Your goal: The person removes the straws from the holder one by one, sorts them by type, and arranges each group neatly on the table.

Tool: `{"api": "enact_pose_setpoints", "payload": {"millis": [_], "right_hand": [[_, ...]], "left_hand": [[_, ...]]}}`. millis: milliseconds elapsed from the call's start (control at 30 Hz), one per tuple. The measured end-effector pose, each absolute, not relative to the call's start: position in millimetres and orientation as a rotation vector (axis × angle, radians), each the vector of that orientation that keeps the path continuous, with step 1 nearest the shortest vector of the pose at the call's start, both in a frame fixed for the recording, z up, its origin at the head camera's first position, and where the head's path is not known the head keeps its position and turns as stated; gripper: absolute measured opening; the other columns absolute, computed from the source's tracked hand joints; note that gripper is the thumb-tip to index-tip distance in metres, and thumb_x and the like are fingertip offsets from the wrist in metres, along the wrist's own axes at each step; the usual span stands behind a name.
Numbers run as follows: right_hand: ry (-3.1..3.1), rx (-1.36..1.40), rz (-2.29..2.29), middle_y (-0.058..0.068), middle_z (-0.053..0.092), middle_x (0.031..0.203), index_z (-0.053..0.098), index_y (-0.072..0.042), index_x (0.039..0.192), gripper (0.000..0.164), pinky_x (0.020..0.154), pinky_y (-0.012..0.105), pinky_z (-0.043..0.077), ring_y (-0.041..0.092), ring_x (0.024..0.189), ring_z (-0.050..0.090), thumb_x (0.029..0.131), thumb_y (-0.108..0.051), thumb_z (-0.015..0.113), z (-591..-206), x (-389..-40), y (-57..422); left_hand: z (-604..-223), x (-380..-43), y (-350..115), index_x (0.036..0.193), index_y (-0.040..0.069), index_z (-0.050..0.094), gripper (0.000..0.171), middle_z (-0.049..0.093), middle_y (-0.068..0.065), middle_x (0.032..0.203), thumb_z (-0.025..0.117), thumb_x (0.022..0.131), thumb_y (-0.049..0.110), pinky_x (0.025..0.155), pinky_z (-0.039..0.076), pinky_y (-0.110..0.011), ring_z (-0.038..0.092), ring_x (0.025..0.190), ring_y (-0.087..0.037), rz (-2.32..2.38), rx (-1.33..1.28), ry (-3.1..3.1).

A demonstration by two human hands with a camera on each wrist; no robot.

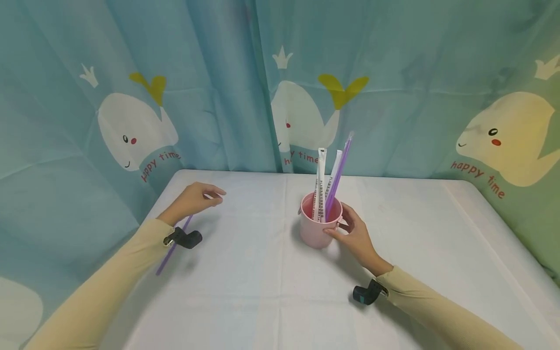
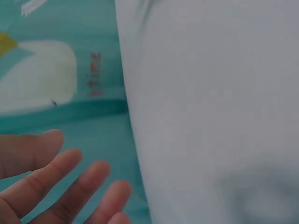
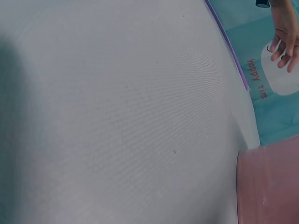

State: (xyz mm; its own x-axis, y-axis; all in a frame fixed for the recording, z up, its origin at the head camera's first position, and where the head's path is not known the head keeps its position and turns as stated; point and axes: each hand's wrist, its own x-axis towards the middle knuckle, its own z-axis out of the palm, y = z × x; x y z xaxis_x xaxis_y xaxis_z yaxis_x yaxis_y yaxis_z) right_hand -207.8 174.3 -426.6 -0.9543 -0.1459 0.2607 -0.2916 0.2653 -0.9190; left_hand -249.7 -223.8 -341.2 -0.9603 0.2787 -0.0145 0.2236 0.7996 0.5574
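Note:
A pink bucket [image 1: 316, 236] stands on the white table, and my right hand [image 1: 358, 239] grips its right side with the thumb in front and the fingers around behind. Slim white paper-wrapped straws [image 1: 321, 182] with printed lettering lean inside it, beside a purple straw [image 1: 338, 177] in clear wrap that rises higher. At the left, my left hand [image 1: 197, 198] hovers over the table holding nothing, its fingers loosely bent and spread apart in the left wrist view. Beneath that wrist lies another purple straw [image 1: 166, 260], partly hidden by the forearm. The right wrist view catches only the bucket's side [image 3: 271, 186].
The white-covered table [image 1: 245, 291] reaches back to a blue-green curtain [image 1: 227, 97] printed with whales. Its left edge runs near the purple straw. Each wrist carries a small black camera, the left one [image 1: 183, 238] hanging over the tabletop.

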Motion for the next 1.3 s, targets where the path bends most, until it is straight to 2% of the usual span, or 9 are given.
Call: {"api": "enact_pose_setpoints", "payload": {"millis": [333, 467, 733, 833, 1100, 1300], "right_hand": [[-2.407, 0.421, 1.768, 0.016, 0.044, 0.142, 0.036, -0.003, 0.141, 0.077, 0.088, 0.01, 0.045, 0.03, 0.13, 0.044, 0.076, -0.005, 0.076, -425.2, -208.6, 174.2], [-2.409, 0.415, 1.77, 0.016, 0.045, 0.142, 0.036, -0.004, 0.141, 0.077, 0.09, 0.013, 0.046, 0.03, 0.131, 0.044, 0.076, -0.005, 0.076, -425.9, -208.4, 174.9], [-2.42, 0.418, 1.751, 0.014, 0.044, 0.143, 0.035, -0.006, 0.142, 0.077, 0.099, 0.042, 0.046, 0.03, 0.131, 0.044, 0.077, -0.008, 0.076, -428.5, -208.6, 175.4], [-2.418, 0.422, 1.752, 0.014, 0.044, 0.143, 0.035, -0.006, 0.142, 0.076, 0.098, 0.04, 0.046, 0.031, 0.131, 0.044, 0.078, -0.008, 0.075, -428.1, -208.1, 175.5], [-2.419, 0.408, 1.754, 0.015, 0.043, 0.144, 0.035, -0.006, 0.143, 0.078, 0.093, 0.023, 0.047, 0.031, 0.131, 0.044, 0.077, -0.006, 0.076, -426.7, -206.7, 175.3], [-2.429, 0.394, 1.759, 0.014, 0.043, 0.144, 0.035, -0.006, 0.143, 0.077, 0.091, 0.016, 0.045, 0.031, 0.132, 0.043, 0.077, -0.008, 0.076, -427.7, -206.7, 174.8]], "left_hand": [[-327.2, -249.6, -184.9, 0.117, 0.006, 0.065, 0.029, 0.067, -0.015, 0.11, 0.061, 0.091, 0.017, 0.087, 0.053, -0.044, 0.063, 0.1, -0.03, 0.936, 0.499, 2.871], [-321.3, -251.4, -168.6, 0.116, 0.009, 0.066, 0.028, 0.067, -0.012, 0.11, 0.062, 0.09, 0.019, 0.087, 0.053, -0.042, 0.063, 0.1, -0.028, 0.957, 0.536, 2.855], [-310.1, -258.6, -135.6, 0.116, 0.012, 0.067, 0.028, 0.069, -0.008, 0.108, 0.063, 0.09, 0.021, 0.084, 0.055, -0.039, 0.064, 0.099, -0.025, 0.937, 0.603, 2.853], [-305.5, -261.2, -122.1, 0.117, 0.012, 0.066, 0.029, 0.069, -0.008, 0.109, 0.063, 0.09, 0.021, 0.084, 0.055, -0.038, 0.064, 0.101, -0.025, 0.941, 0.614, 2.833], [-296.8, -269.6, -84.7, 0.117, 0.017, 0.066, 0.029, 0.069, -0.005, 0.109, 0.064, 0.09, 0.024, 0.083, 0.056, -0.035, 0.064, 0.104, -0.023, 0.92, 0.658, 2.802], [-295.0, -277.1, -61.5, 0.115, 0.014, 0.066, 0.027, 0.07, -0.004, 0.107, 0.064, 0.09, 0.023, 0.086, 0.055, -0.034, 0.065, 0.104, -0.022, 0.911, 0.732, 2.812]]}}
